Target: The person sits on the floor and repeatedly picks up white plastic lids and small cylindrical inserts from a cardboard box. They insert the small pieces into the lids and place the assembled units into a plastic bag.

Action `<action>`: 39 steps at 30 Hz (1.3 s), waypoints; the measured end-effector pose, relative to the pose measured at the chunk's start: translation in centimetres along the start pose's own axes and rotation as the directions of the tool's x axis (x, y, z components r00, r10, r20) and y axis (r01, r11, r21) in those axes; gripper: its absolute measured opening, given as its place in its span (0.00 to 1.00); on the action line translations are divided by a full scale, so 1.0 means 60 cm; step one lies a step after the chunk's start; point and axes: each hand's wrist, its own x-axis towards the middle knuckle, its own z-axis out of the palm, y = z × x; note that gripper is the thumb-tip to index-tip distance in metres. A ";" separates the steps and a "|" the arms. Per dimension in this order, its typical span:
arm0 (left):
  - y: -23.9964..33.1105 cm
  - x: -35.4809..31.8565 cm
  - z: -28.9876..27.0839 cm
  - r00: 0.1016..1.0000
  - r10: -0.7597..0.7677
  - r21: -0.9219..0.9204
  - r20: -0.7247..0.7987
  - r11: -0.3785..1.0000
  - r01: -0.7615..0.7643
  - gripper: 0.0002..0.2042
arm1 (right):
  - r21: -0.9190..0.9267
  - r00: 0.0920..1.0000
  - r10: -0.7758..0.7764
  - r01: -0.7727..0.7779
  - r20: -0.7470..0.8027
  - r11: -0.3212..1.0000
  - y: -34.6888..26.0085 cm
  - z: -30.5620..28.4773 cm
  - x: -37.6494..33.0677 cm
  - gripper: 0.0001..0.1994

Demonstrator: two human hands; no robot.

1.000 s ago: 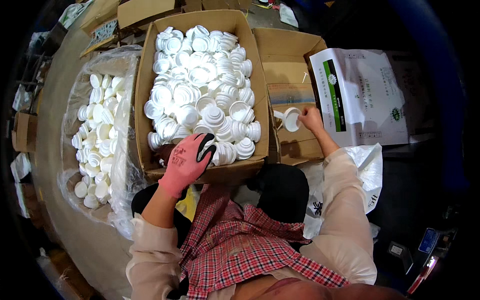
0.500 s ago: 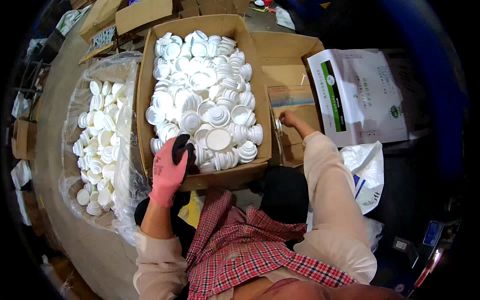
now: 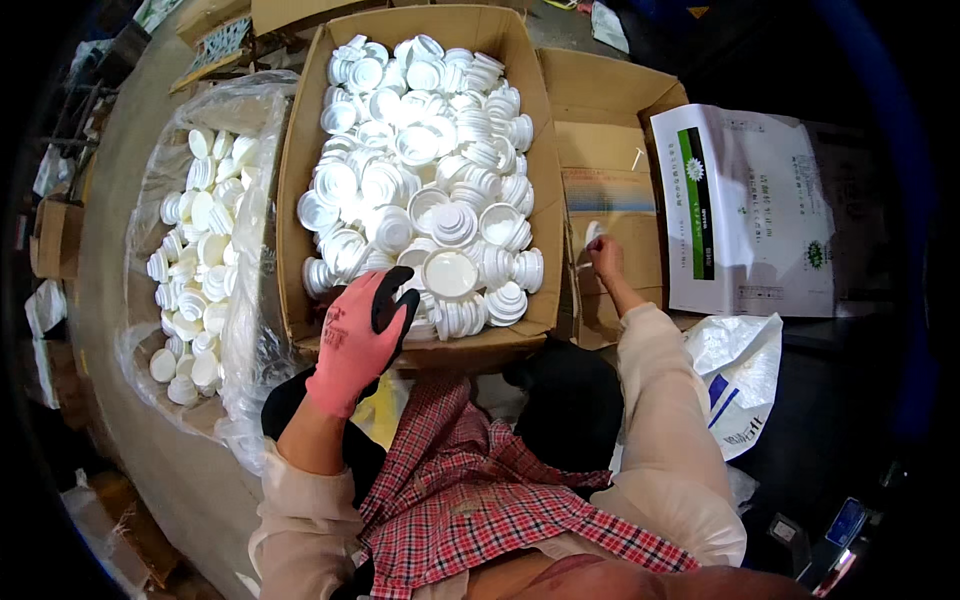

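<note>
The left hand (image 3: pixel 362 338) wears a pink glove with black fingertips and rests over the near edge of the big cardboard box (image 3: pixel 300 190), at about 7 o'clock of the box. Its fingers (image 3: pixel 392 300) are curled narrow over the white plastic caps (image 3: pixel 420 190) at the near corner of the pile; I cannot tell if they hold one. The caps fill the box in a loose heap, some with the open side up, some lying on their side.

The right hand (image 3: pixel 604 258) is bare and lies at 3 o'clock from the box, over a flat cardboard flap (image 3: pixel 610 110). Its fingers pinch a small white piece (image 3: pixel 591 233).

At 9 o'clock from the box stands a clear plastic bag (image 3: pixel 250 215) with more white caps inside. At 3 o'clock from the right hand lies a white printed sack (image 3: pixel 760 200).
</note>
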 end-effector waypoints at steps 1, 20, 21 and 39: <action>-0.002 0.005 0.006 0.999 0.038 -0.053 -0.012 0.998 -0.038 0.14 | 0.095 0.988 -0.062 0.076 -0.141 0.993 -0.017 -0.042 -0.002 0.04; -0.031 0.017 -0.002 0.913 0.399 -0.816 0.081 0.553 -0.169 0.29 | 0.128 0.462 -0.862 0.887 -0.208 0.444 -0.635 -0.276 -0.253 0.19; -0.037 0.022 -0.010 0.856 0.308 -0.873 0.415 -0.129 0.470 0.33 | 0.089 0.455 -0.869 0.890 -0.196 0.446 -0.644 -0.281 -0.245 0.22; -0.115 0.020 -0.015 0.948 0.132 -0.627 -0.290 0.722 -0.293 0.29 | -0.289 0.706 -0.636 0.567 -0.312 0.771 -0.473 -0.453 -0.327 0.04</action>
